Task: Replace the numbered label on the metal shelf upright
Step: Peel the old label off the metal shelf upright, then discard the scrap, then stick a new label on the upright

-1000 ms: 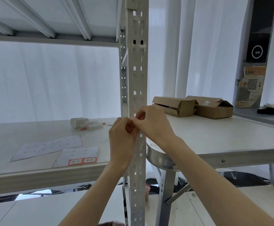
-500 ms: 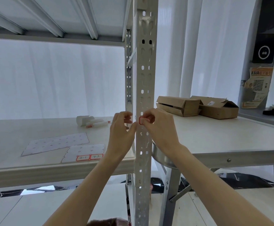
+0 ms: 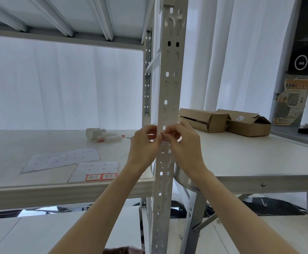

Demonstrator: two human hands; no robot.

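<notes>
both sets of fingers [image 3: 161, 139] are pinched on a small red-edged label [image 3: 165, 138] against the front of the metal upright [image 3: 168, 99]; whether it is going on or coming off, i cannot tell. spare numbered labels [image 3: 101, 177] lie on the left surface [image 3: 12, 143].

A pale shelf board [image 3: 39, 182] sits left of the perforated metal upright [image 3: 165, 180]. Two label sheets lie flat on it near the front edge. The farther sheet [image 3: 61, 159] looks peeled bare. The nearer sheet [image 3: 94, 170] keeps two red-bordered labels [image 3: 101, 177] at its front, handwritten 4-1 and 4-2. Farther back lie a white paper roll [image 3: 92, 132] and white markers [image 3: 111, 138] with orange ends. Right of the upright, a white surface [image 3: 250, 162] carries two open cardboard boxes [image 3: 223, 121], touching.
</notes>
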